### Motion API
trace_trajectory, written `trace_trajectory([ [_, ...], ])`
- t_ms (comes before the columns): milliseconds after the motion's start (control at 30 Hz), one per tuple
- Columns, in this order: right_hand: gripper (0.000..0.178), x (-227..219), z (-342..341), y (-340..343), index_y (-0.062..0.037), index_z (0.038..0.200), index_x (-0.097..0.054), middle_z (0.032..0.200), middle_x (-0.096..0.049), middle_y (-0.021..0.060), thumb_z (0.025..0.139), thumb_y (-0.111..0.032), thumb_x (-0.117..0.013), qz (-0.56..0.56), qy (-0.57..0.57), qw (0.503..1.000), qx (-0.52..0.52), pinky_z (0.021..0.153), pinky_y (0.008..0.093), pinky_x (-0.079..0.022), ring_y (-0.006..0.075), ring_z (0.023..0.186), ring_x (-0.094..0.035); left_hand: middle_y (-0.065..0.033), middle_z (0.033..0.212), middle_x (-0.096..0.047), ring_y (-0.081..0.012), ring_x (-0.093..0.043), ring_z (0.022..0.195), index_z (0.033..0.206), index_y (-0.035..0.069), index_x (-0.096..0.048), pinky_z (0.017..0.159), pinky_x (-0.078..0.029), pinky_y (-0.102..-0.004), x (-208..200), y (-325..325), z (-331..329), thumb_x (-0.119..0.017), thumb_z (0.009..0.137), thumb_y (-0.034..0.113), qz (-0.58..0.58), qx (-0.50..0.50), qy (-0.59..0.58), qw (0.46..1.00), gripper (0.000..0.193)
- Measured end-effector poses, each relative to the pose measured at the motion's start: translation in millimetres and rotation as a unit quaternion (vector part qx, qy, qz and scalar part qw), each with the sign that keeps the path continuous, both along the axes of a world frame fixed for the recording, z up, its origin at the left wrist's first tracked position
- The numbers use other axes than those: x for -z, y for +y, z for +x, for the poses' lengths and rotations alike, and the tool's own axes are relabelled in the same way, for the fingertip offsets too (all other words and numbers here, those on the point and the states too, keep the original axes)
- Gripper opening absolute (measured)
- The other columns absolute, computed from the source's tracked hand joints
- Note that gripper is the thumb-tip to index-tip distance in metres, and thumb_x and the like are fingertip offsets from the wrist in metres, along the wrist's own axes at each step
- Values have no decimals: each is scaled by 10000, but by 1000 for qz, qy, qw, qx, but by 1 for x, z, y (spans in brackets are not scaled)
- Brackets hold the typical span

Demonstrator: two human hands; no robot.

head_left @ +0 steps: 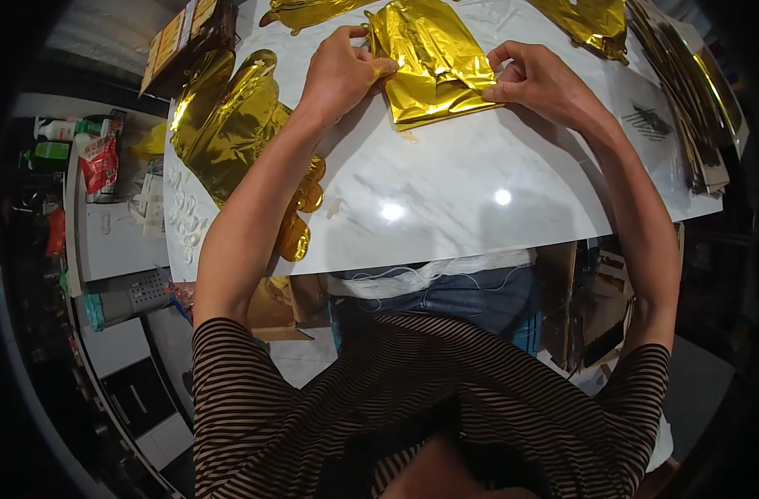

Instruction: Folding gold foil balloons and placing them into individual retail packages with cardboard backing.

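A flat, deflated gold foil balloon (pixel 429 54), folded into a creased rectangle, lies on the white marbled table (pixel 462 220) in front of me. My left hand (pixel 342 73) pinches its left edge between thumb and fingers. At the lower right corner, my right hand (pixel 536 83) grips the foil with thumb and fingertips. A loose flap runs across the lower part of the fold. Left of my left forearm, more flat gold foil balloons (pixel 234 125) with rounded lobes lie spread out.
White curled bits (pixel 185 218) lie along the table's left edge. At the far left stands a printed carton (pixel 175 41). More gold foil (pixel 591 25) lies far right, beside a clear plastic bag (pixel 641 116) and a stack of flat sheets (pixel 687 100). Cardboard boxes (pixel 286 301) sit below the table.
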State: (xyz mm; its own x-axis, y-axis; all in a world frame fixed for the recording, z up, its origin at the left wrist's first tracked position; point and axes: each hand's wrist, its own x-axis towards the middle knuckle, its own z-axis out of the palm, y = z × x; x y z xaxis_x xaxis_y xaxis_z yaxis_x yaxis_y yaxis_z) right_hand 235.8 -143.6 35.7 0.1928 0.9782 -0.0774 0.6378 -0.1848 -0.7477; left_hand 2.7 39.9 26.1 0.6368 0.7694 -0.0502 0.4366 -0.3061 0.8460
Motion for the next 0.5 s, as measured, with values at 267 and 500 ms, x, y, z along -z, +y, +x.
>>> trace_trajectory([
  [267, 465, -12, -11, 0, 39, 1175, -695, 870, -746, 105, 794, -193, -829, -29, -33, 998, 39, 766, 337, -549, 199, 806, -718, -71, 846, -723, -138, -705, 737, 1395, -91, -538, 676, -585, -290, 6, 6, -2, -855, 810, 165, 48, 0, 4, 999, 713],
  [500, 507, -9, -13, -2, 24, 1236, -671, 902, -756, 108, 825, -235, -818, -29, -63, 997, 30, 812, 372, -556, 240, 848, -727, -71, 829, -721, -102, -684, 704, 1432, -119, -474, 645, -569, -239, 7, 3, -2, -822, 869, 112, 116, 12, 31, 993, 701],
])
